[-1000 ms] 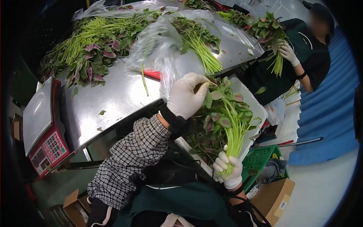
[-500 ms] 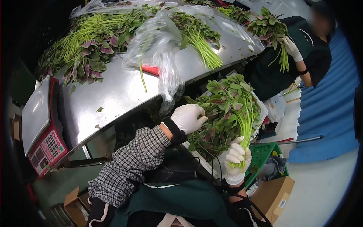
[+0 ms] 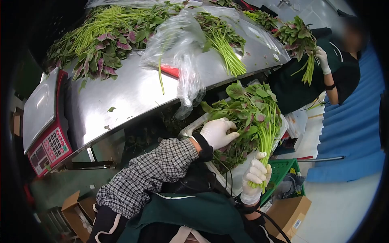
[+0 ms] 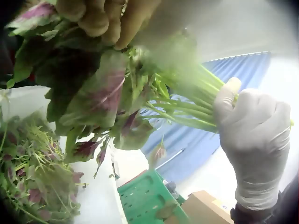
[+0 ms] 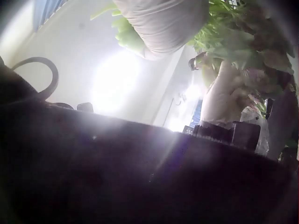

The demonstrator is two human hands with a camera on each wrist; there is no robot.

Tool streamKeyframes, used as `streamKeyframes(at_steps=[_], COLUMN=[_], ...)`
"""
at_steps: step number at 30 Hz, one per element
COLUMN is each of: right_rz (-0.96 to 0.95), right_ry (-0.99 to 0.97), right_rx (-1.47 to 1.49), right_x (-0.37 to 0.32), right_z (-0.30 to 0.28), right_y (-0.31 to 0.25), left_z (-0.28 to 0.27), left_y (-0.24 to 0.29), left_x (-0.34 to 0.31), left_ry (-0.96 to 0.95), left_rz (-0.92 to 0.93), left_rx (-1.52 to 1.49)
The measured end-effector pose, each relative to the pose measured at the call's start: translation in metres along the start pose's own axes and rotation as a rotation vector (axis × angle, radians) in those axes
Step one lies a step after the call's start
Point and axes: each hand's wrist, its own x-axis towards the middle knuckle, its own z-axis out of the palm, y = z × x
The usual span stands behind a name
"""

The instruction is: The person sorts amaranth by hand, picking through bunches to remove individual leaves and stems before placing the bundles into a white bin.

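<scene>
My right hand [image 3: 256, 178] grips a bunch of amaranth greens [image 3: 265, 133] round the cut ends of its pale green stems. The purple-centred leaves lean up and left, over a white tub [image 3: 195, 124]. My left hand [image 3: 219, 133], white-gloved like the other, is at the left side of those leaves, thumb and forefinger curved a little apart. In the left wrist view its fingers [image 4: 96, 23] lie over the leaves, and loose greens [image 4: 37, 172] fill the tub below. The right wrist view is mostly dark, with part of the right glove [image 5: 163, 28] at the top.
A metal table [image 3: 133, 93] bears a large heap of amaranth [image 3: 101, 40], a clear plastic bag [image 3: 172, 44] and a red scale [image 3: 50, 141]. A green crate [image 3: 279, 170] and a cardboard box [image 3: 289, 212] stand at right. Another person [image 3: 304, 87] holds a bunch at the far right.
My left hand pinched a thin piece at the leaf tops, dropped down over the tub's left side, then moved right to the leaves. The right hand has turned the bunch more upright.
</scene>
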Motion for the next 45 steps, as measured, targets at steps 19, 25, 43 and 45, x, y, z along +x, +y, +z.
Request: streamKeyframes(at_steps=[19, 25, 43, 45], right_rz=[0.15, 0.127, 0.272, 0.28], right_ry=[-0.163, -0.147, -0.293, -0.325], right_rx=[-0.03, -0.09, -0.202, -0.263], right_x=[-0.01, -0.009, -0.013, -0.009], right_z=[-0.019, -0.016, -0.031, -0.031], right_y=[-0.006, -0.007, -0.025, -0.032], left_z=[0.016, 0.011, -0.059, -0.071], left_y=[-0.006, -0.021, -0.024, -0.017], left_x=[0.003, 0.004, 0.001, -0.004], left_ry=[0.119, 0.177, 0.356, 0.284], left_rz=[-0.004, 0.057, -0.13, -0.125], left_rx=[-0.154, -0.265, -0.076, 0.017])
